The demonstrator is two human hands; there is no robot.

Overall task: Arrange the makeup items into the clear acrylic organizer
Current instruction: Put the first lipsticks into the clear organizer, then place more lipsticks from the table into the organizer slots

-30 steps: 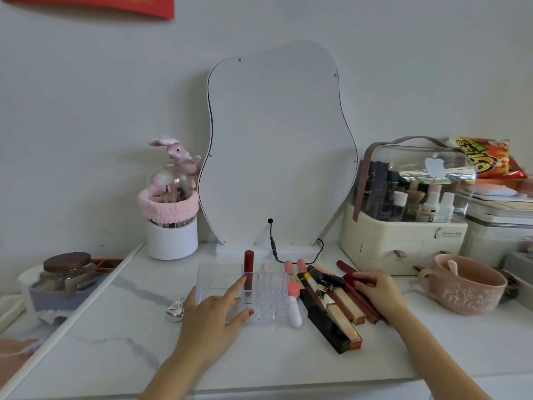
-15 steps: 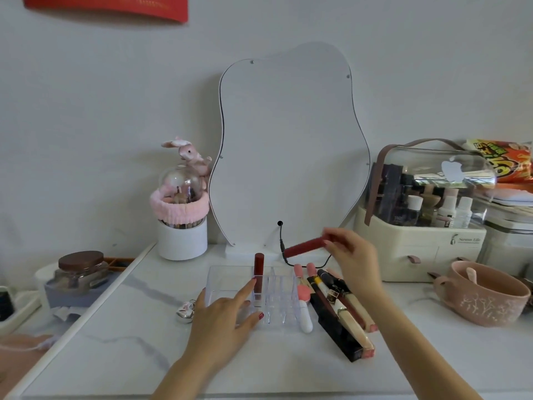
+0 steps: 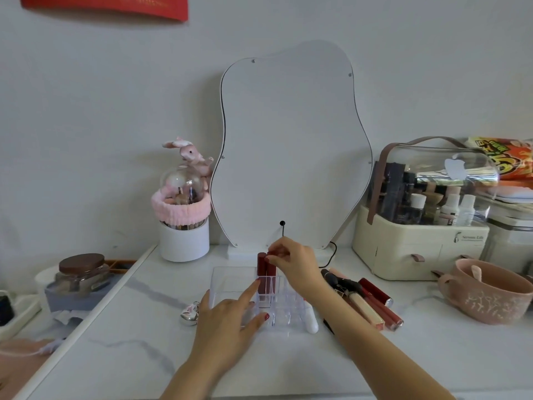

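Note:
The clear acrylic organizer (image 3: 230, 280) sits on the white marble table in front of the mirror. One dark red lip tube (image 3: 261, 274) stands upright in a back slot. Right beside it a second red tube (image 3: 271, 272) stands in the neighbouring slot, with my right hand (image 3: 294, 264) pinching its top. My left hand (image 3: 230, 319) rests flat on the organizer's front left, fingers spread. Several more lip tubes and pens (image 3: 366, 298) lie in a loose row to the right of the organizer. A white tube (image 3: 312, 323) lies at the organizer's right edge.
A wavy-edged mirror (image 3: 291, 145) leans on the wall behind, with a black cable at its base. A white brush pot (image 3: 184, 238) stands at the left, a cream cosmetics case (image 3: 418, 243) and a pink mug (image 3: 487, 293) at the right. A small silver charm (image 3: 190, 313) lies left of the organizer.
My right hand picked a red tube from the row on the right, carried it up and leftward, and now holds it upright in the slot beside the first tube. My left hand stayed on the organizer.

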